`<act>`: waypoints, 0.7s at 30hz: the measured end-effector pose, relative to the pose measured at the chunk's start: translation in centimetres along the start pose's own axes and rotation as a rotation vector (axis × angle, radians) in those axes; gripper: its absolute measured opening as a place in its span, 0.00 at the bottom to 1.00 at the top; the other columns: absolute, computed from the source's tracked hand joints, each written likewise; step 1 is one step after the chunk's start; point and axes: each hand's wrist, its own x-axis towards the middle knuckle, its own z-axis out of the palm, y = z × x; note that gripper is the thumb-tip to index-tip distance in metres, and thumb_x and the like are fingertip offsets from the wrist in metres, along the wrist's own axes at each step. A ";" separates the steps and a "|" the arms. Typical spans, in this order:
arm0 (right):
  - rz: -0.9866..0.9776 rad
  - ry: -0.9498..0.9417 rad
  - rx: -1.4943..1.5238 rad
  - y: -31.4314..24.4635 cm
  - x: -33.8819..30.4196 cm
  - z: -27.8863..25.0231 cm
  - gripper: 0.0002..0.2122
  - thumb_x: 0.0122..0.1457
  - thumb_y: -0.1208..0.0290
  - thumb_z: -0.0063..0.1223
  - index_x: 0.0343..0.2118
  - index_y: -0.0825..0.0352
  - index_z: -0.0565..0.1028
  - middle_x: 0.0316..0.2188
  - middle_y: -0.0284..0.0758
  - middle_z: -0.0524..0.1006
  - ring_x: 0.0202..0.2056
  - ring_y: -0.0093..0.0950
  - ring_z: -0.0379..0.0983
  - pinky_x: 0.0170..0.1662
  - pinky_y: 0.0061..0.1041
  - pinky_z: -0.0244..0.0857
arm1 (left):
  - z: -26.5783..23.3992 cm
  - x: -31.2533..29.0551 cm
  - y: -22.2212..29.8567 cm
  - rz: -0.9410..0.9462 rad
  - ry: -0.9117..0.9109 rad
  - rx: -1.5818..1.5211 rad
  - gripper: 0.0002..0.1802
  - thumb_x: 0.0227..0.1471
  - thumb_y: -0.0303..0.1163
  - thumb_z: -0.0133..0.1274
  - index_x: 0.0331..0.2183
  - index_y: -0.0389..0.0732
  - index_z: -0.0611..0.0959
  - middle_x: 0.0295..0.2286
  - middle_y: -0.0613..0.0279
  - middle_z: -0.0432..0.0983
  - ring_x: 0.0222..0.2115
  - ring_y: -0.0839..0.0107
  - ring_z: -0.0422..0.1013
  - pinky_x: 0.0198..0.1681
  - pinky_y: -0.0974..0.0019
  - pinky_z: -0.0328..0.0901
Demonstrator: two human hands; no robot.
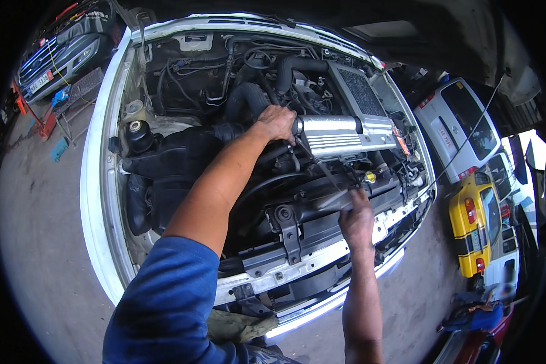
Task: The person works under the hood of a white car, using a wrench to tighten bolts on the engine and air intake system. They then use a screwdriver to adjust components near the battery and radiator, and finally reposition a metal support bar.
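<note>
Left hand (277,123): at 12 o'clock from the middle of the view, by the dark ring (298,125) at the near-left end of the silver ribbed housing (340,142); fingers curled narrow, but cannot tell whether gripping ring, rod or both.
Right hand (357,219): at 4 o'clock, over the front edge of the engine bay; blurred, fingers seemingly bent in near the rod's lower end; cannot tell how firmly closed.
Thin dark rod (329,173): at 3 o'clock, slanting from near the left hand toward the right; pale streak (332,200) just beside, too blurred to identify.
Ribbed housing: at 2 o'clock, seated in the engine bay; yellow cap (370,177) near its lower side, toward 3.
Step in hand: probably two-handed tool work around the ring, left steadying, right working the far end.
Next move's demand: likely a steady left hold, the rod kept aligned, and room for the right hand above the white crossmember (297,267).
Surroundings: yellow car (467,227) between 3 and 4 o'clock, white van (446,130) between 2 and 3.
</note>
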 end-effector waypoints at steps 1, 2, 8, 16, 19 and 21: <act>-0.120 -0.022 -0.185 -0.1 -0.4 0.2 0.12 0.65 0.64 0.54 0.45 0.67 0.75 0.34 0.37 0.76 0.33 0.29 0.77 0.34 0.32 0.74 | 0.0 0.0 0.0 -0.001 -0.004 -0.003 0.39 0.32 0.54 0.74 0.41 0.35 0.84 0.36 0.42 0.83 0.40 0.46 0.79 0.47 0.51 0.72; -0.161 -0.013 -0.245 -0.2 -0.6 0.4 0.13 0.65 0.63 0.55 0.47 0.66 0.75 0.34 0.37 0.76 0.33 0.29 0.77 0.34 0.31 0.74 | -0.1 0.0 0.0 -0.001 -0.003 -0.003 0.39 0.32 0.54 0.74 0.41 0.35 0.84 0.35 0.42 0.83 0.40 0.45 0.79 0.46 0.51 0.73; 1.010 0.067 1.320 0.3 1.2 0.9 0.20 0.68 0.54 0.50 0.54 0.65 0.72 0.36 0.33 0.75 0.32 0.25 0.74 0.30 0.22 0.67 | -0.1 0.0 -0.1 0.008 0.002 -0.016 0.39 0.32 0.54 0.74 0.41 0.35 0.84 0.35 0.43 0.83 0.40 0.45 0.79 0.46 0.50 0.73; -0.282 0.015 -0.251 -0.3 -1.1 0.8 0.19 0.47 0.84 0.57 0.46 0.69 0.78 0.42 0.47 0.77 0.40 0.52 0.75 0.49 0.42 0.71 | 0.3 0.2 -0.2 0.012 0.002 -0.001 0.39 0.30 0.53 0.74 0.41 0.36 0.84 0.35 0.44 0.83 0.39 0.46 0.80 0.45 0.51 0.74; 0.505 0.048 0.764 -0.3 -0.3 1.2 0.14 0.57 0.73 0.59 0.47 0.69 0.76 0.39 0.40 0.78 0.33 0.33 0.78 0.40 0.32 0.73 | 0.4 0.2 -0.4 0.016 -0.005 -0.008 0.39 0.30 0.52 0.75 0.41 0.35 0.84 0.35 0.45 0.83 0.39 0.47 0.80 0.45 0.51 0.74; 0.985 0.100 1.258 0.0 0.7 0.9 0.17 0.64 0.58 0.59 0.47 0.65 0.72 0.32 0.35 0.74 0.30 0.26 0.75 0.30 0.29 0.72 | 0.5 0.2 -0.5 0.028 -0.005 -0.009 0.39 0.31 0.52 0.75 0.41 0.35 0.84 0.35 0.45 0.83 0.40 0.47 0.80 0.45 0.52 0.73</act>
